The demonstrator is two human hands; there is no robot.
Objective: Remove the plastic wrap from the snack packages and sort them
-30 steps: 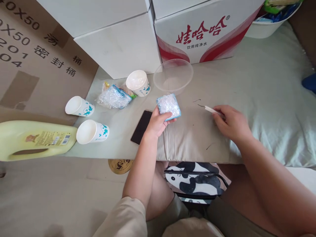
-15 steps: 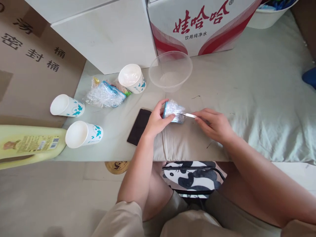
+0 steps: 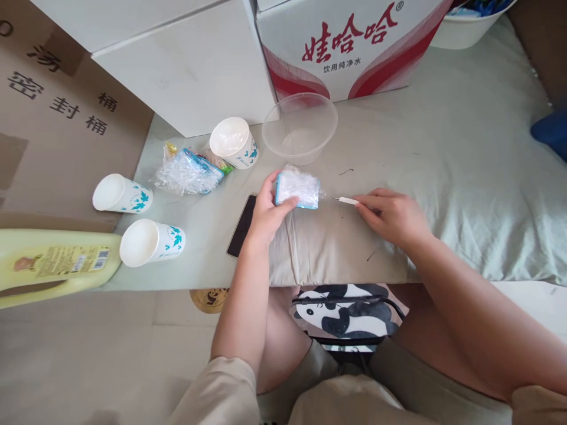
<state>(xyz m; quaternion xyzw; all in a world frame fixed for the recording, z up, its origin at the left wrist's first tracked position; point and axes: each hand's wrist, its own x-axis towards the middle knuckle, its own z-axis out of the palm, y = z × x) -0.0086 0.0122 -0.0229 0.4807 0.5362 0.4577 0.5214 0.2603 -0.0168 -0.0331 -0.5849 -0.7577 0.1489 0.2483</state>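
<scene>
My left hand point(image 3: 271, 208) grips a small blue-edged packet wrapped in clear plastic point(image 3: 297, 188), its thumb pressed on the front. To the right, my right hand point(image 3: 392, 213) pinches a slim white-handled tool with a thin metal tip point(image 3: 348, 200); its exact kind is hard to make out. The tip points at the packet's right edge, with a small gap between them. Under my left wrist lies a dark phone point(image 3: 243, 227), partly covered. Just beyond the packet stands a clear plastic bowl point(image 3: 300, 133).
Another wrapped bundle point(image 3: 190, 171) lies at the left beside an upright paper cup point(image 3: 234, 143). Two more paper cups, one farther point(image 3: 123, 193) and one nearer point(image 3: 153, 243), lie near a yellow jug point(image 3: 57, 262). White cartons point(image 3: 186, 71) line the back of the cloth-covered surface point(image 3: 443, 147).
The packet has turned to show its broad face and moved left with my left hand. The tool's tip, earlier against the plastic, is now apart from it.
</scene>
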